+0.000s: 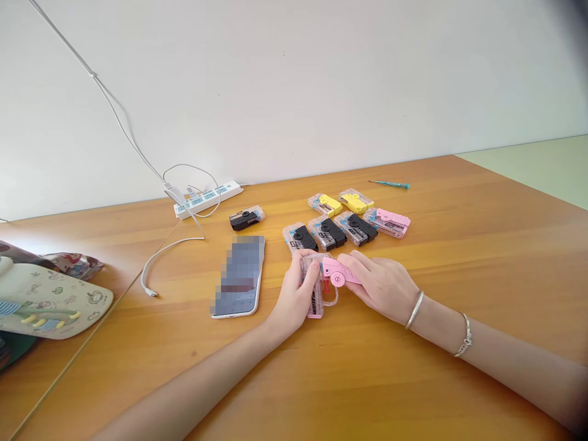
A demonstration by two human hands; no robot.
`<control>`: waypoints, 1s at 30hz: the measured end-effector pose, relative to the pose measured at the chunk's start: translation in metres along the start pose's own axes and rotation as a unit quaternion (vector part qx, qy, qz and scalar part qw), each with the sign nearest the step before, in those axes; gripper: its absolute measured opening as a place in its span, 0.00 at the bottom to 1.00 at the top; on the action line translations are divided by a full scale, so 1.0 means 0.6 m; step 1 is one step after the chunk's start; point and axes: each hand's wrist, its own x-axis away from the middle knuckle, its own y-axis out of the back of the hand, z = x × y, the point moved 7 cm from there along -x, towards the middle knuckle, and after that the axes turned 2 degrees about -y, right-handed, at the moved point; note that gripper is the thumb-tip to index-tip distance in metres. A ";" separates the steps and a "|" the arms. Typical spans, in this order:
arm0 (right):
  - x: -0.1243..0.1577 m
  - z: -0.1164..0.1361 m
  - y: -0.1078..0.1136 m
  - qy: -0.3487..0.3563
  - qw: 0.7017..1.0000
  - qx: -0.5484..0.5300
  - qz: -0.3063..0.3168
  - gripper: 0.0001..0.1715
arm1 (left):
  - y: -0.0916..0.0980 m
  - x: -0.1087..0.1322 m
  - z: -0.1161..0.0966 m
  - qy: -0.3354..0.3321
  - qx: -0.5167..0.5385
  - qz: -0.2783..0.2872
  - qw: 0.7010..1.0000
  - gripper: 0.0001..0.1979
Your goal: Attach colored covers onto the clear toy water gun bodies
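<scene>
Just above the table, a pink and clear folding toy water gun (339,273) is held between both hands. My left hand (296,288) is closed round its clear body, thumb on the near face. My right hand (379,283) grips the pink part, which points right; a red trigger and clear guard show below it. Just beyond lie three black and clear water guns (327,233), folded flat, the leftmost partly behind my left hand. Two yellow water guns (356,201) and another pink one (388,222) rest behind and to the right.
Left of my hands lies a phone (239,278), its screen partly blurred out. Another black water gun (247,217) sits behind it. A white power strip (209,199) with cables stands by the wall. A small screwdriver (390,184) lies far right; a patterned bottle (57,300) lies left.
</scene>
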 end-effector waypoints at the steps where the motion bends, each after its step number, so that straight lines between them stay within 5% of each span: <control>1: 0.000 0.001 -0.002 -0.003 1.000 0.000 0.001 0.17 | 0.000 0.000 0.000 0.001 0.001 -0.002 1.000 0.08; 16: 0.002 -0.006 -0.024 -0.089 0.989 -0.069 0.091 0.14 | -0.004 -0.001 -0.002 -0.018 -0.045 -0.005 0.999 0.07; 30: 0.003 -0.014 -0.018 -0.125 0.966 -0.221 0.048 0.10 | -0.006 0.006 -0.017 -0.034 -0.113 -0.002 0.993 0.06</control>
